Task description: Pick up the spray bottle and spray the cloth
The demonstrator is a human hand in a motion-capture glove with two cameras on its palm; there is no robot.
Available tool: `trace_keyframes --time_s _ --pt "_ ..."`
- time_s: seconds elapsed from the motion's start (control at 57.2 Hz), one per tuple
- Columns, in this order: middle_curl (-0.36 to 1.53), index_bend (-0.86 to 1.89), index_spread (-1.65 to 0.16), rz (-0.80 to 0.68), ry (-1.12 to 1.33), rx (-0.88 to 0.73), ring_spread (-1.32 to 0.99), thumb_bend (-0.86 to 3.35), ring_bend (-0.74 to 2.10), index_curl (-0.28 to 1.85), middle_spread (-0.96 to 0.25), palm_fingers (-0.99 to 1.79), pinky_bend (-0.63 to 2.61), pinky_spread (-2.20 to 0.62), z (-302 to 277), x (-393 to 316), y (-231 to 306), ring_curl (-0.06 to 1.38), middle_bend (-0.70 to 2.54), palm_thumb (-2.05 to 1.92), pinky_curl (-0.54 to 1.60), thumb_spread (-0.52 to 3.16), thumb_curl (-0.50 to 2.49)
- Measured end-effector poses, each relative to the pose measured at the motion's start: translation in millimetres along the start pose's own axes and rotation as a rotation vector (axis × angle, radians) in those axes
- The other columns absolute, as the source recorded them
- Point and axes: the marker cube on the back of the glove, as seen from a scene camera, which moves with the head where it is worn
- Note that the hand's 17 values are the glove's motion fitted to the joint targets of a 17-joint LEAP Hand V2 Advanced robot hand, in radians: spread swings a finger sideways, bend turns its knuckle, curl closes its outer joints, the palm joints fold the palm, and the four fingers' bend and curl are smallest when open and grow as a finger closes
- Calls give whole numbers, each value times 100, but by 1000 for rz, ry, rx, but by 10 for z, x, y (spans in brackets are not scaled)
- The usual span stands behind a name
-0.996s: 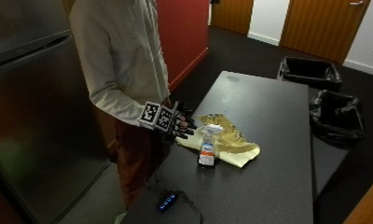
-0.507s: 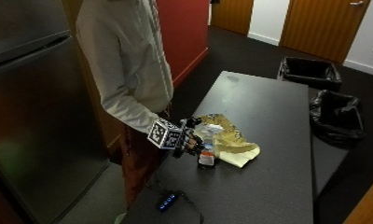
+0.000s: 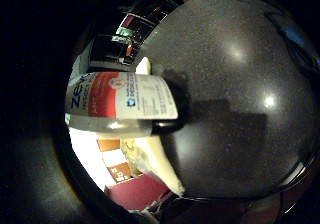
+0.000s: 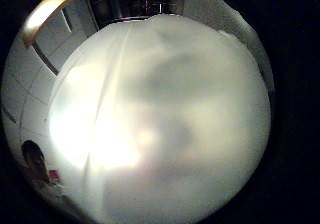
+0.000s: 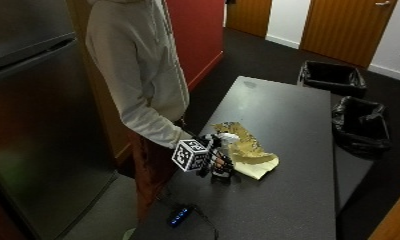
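Your person [image 5: 143, 75], upper left of the frame, wears a pale grey hooded top with long sleeves and dark reddish trousers. Your right hand [image 5: 213, 159], centre frame, wears a black glove.

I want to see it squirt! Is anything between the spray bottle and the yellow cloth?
Nothing visible is in the way. The gloved right hand is already at the spray bottle, which stands on the dark table right beside the yellow cloth. Only bare tabletop shows around them.
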Motion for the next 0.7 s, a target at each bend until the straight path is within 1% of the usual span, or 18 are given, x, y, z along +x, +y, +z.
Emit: trace_keyframes --time_s 0.087,0.245,0.384,0.542,0.629,0.699 --pt "36 12 -31 13 -30 2 -6 -3 41 21 -6 23 40 11 -20 -39 -82 30 30 63 35 92 35" --pt "37 15 -31 33 -54 -14 -7 -3 39 23 -7 32 36 10 125 -28 -86 29 32 62 33 92 35" --pt "37 17 -31 42 -77 -1 -9 -3 37 26 -9 44 29 9 143 -83 -160 29 33 62 32 92 35" --pt "38 22 -30 56 -102 -12 -12 -3 35 32 -11 70 17 6 178 -128 -225 29 35 64 29 92 35" --pt "39 25 -28 73 -118 -14 -16 -1 40 35 -12 92 12 3 189 -168 -301 31 36 68 26 92 35" --pt "40 26 -27 86 -131 -20 -18 0 40 37 -13 99 10 1 214 -191 -360 32 37 73 25 93 37"
